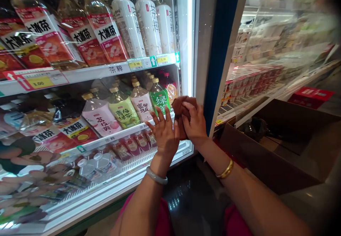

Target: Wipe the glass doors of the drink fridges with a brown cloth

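Observation:
A crumpled brown cloth (183, 108) is gripped in my right hand (195, 124), which wears a gold bangle at the wrist, near the right edge of the cooler's glass. My left hand (166, 134), with a pale bangle, is beside it with the fingers spread against or close to the glass; no object shows in it. Behind the glass, bottled drinks stand on the cooler's shelves (96, 73), among them a green-labelled bottle (160, 95) just above my left hand's fingertips.
On the right, beyond a dark blue post (220, 44), an open chiller holds stacked yogurt cups (253, 79). An open cardboard box (266, 165) sits on the floor before it, with a red box (310, 96) behind. Dark glossy floor (191, 193) shows below my hands.

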Available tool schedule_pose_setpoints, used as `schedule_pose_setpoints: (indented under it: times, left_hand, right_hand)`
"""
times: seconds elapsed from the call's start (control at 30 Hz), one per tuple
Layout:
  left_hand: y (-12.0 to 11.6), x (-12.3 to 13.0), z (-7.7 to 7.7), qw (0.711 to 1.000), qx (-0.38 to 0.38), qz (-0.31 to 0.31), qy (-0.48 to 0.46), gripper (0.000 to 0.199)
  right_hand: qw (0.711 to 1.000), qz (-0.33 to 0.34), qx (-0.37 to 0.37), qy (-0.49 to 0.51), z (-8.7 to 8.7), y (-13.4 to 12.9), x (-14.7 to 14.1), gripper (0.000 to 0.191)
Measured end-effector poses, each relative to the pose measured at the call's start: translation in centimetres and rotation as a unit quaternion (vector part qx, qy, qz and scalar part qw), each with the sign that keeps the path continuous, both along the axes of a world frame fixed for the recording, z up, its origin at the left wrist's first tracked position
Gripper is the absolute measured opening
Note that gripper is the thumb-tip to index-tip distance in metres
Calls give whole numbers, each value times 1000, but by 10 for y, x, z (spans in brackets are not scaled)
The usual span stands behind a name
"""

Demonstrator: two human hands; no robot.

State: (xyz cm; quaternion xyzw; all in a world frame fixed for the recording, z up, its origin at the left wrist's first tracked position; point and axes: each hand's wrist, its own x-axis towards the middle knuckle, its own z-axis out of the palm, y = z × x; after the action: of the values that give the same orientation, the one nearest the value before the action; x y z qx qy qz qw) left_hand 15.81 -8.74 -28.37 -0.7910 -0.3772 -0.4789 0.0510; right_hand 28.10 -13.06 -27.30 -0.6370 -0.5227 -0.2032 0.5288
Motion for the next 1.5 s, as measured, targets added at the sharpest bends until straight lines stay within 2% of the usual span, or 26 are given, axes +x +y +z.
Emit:
schedule_pose_setpoints:
  times: [0.1,0.17,0.23,0.3,0.37,0.43,0.53,0.6,0.67,0.8,0.87,0.9,0.97,1.07,1.1,1.17,1.27,1.33,1.4,1.5]
  left_hand:
    - [3,-6,-3,1000,4,-20,0,81]
    - [4,-10,-3,1000,9,-28,2,87]
    - [3,-13,-3,1000,17,-26,6,87]
    - [1,-14,-3,999,27,-19,11,86]
    - [2,-15,-3,999,35,-13,17,87]
    - [3,-16,-5,999,43,-13,20,87]
    - [6,-19,-8,998,56,-17,25,88]
    - [6,-20,-10,998,55,-18,37,89]
    - [4,-20,-10,997,49,-19,48,91]
    - [0,-20,-7,998,52,-10,41,92]
    - [0,-21,-8,998,51,-7,42,93]
    - [1,-22,-8,998,48,-8,44,93]
    - [3,-25,-9,998,43,-15,47,90]
    - [4,-28,-9,998,32,-29,43,86]
    - [4,-29,-8,998,26,-30,42,86]
    - [2,-30,-4,999,17,-22,37,86]
    - [-1,-32,2,1000,13,10,13,89]
    - [0,-34,3,1000,9,26,2,91]
    - [4,-37,1,1000,7,28,8,91]
    - [10,-41,-4,1000,6,21,22,89]
  right_hand:
    - [997,-3,-59,-53,-30,1,-8,33]
    - [994,10,-82,-71,-32,-1,-5,33]
    - [997,11,-52,-50,-15,-2,2,38]
    - [1000,-8,13,-12,8,-1,8,41]
    - [998,-23,54,5,18,2,8,42]
    - [999,-25,32,-17,5,3,0,40]
    - [992,-15,-60,-109,-37,2,-15,32]
    - [983,-2,-103,-154,-55,-1,-17,29]
    - [981,13,-111,-159,-50,-5,-10,30]
    - [999,-21,-4,-43,-1,-5,10,40]
    - [998,-51,27,1,9,-2,10,43]
    - [998,-56,17,-4,7,-1,7,43]
    - [997,-45,-36,-51,-7,-1,-6,40]
    - [985,4,-104,-137,-30,-4,-20,32]
    - [981,20,-114,-155,-30,-5,-20,31]
    - [983,27,-106,-147,-17,-7,-13,33]
    - [998,-18,-7,-52,15,-6,3,40]
    - [998,-43,43,-8,24,-2,5,43]
    - [998,-45,21,-24,15,1,-3,41]
    - [992,-5,-59,-109,-13,2,-24,32]
